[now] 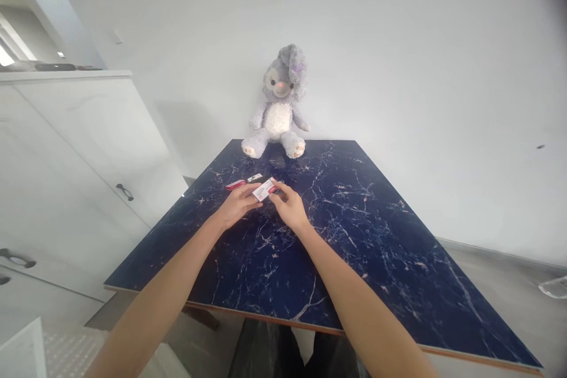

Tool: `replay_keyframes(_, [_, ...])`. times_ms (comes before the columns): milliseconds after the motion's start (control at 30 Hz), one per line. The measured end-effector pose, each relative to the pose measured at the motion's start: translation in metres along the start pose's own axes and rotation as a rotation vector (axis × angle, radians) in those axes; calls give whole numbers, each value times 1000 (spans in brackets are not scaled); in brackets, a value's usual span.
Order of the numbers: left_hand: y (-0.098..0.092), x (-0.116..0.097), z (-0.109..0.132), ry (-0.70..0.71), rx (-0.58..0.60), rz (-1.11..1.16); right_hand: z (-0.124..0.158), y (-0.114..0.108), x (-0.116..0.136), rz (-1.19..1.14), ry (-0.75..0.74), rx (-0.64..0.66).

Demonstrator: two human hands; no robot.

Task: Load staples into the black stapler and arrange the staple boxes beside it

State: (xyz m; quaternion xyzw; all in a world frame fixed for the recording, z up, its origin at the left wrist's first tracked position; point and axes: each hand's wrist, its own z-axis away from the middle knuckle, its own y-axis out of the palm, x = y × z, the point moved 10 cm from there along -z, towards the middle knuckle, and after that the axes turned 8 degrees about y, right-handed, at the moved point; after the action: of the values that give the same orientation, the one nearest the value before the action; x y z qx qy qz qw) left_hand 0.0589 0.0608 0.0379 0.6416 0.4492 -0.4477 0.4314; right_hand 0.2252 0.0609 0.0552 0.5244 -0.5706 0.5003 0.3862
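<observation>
Between my two hands is a small white and red box [264, 189], held tilted above the dark blue table [283, 271]. My left hand [239, 204] grips its left side with the fingers. On the opposite side, my right hand [289, 205] pinches it between thumb and fingers. Just beyond my left hand lies a small red and white box [235, 185]. Beside that, a small black and white item [255, 178] rests on the table, partly hidden behind the held box.
A grey plush rabbit [279, 112] sits at the table's far edge against the white wall. White cabinets [75, 147] with dark handles stand to the left. At the far right, a clear object [553, 288] is on the floor.
</observation>
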Motion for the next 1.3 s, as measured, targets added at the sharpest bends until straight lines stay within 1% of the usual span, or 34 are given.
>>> replay_keyframes(67, [3, 2, 0, -4, 25, -27, -3, 3, -7, -46, 47, 37])
replay_keyframes(100, [5, 3, 0, -7, 38, -40, -4, 2, -9, -67, 56, 35])
replay_keyframes(167, [8, 5, 0, -10, 55, -58, -4, -4, -10, -93, 57, -31])
replay_keyframes(233, [9, 6, 0, -8, 55, -66, -1, -14, -10, -93, 63, -137])
replay_keyframes(300, [9, 6, 0, -5, 50, -67, 2, -16, -9, -70, 79, -179])
replay_keyframes(400, [10, 4, 0, -3, 55, -71, 3, -9, -7, -40, 72, -125])
replay_keyframes(500, [13, -1, 1, 11, 76, -85, -1, -4, -13, -134, 115, -69])
replay_keyframes(600, [23, -6, 6, 15, 144, -81, -5, -1, -21, -217, 151, -27])
replay_keyframes(667, [33, -9, 10, 20, 206, -68, -6, 7, -22, -193, 133, 58])
replay_keyframes(733, [37, -12, 9, 36, 225, -49, -7, 13, -24, -138, 121, 117])
replay_keyframes(767, [34, -14, 7, 50, 199, -41, -7, 12, -25, -106, 121, 104])
replay_keyframes(800, [26, -17, 3, 74, 142, -31, -7, 9, -26, -73, 123, 64])
replay_keyframes(833, [13, -21, -2, 110, 55, -25, -7, 3, -27, -39, 126, 11])
replay_keyframes(867, [-5, -26, -6, 152, -58, -31, -7, -3, -28, -1, 125, -44])
replay_keyframes(933, [-51, -39, -6, 263, -348, -95, -6, -11, -26, 98, 108, -110])
replay_keyframes(967, [-76, -45, 0, 305, -514, -186, -5, -13, -24, 161, 91, -118])
replay_keyframes(1000, [-98, -52, 8, 323, -674, -326, -5, -13, -22, 226, 70, -114])
replay_keyframes(1033, [-113, -58, 15, 306, -776, -519, -4, -13, -20, 290, 48, -109])
replay_keyframes(1067, [-121, -63, 19, 261, -818, -747, -3, -13, -19, 348, 31, -111])
replay_keyframes(1100, [-123, -65, 19, 201, -817, -969, -2, -14, -18, 399, 21, -127])
replay_keyframes(1133, [-122, -64, 17, 137, -778, -1156, -1, -16, -18, 440, 19, -157])
replay_keyframes(1167, [-119, -60, 14, 82, -722, -1286, -1, -19, -19, 470, 26, -194])
replay_keyframes(1233, [-109, -50, 9, 35, -633, -1378, -4, -23, -23, 511, 60, -253])
replay_keyframes(1300, [-92, -47, 4, 95, -553, -1392, -11, -23, -26, 558, 97, -275])
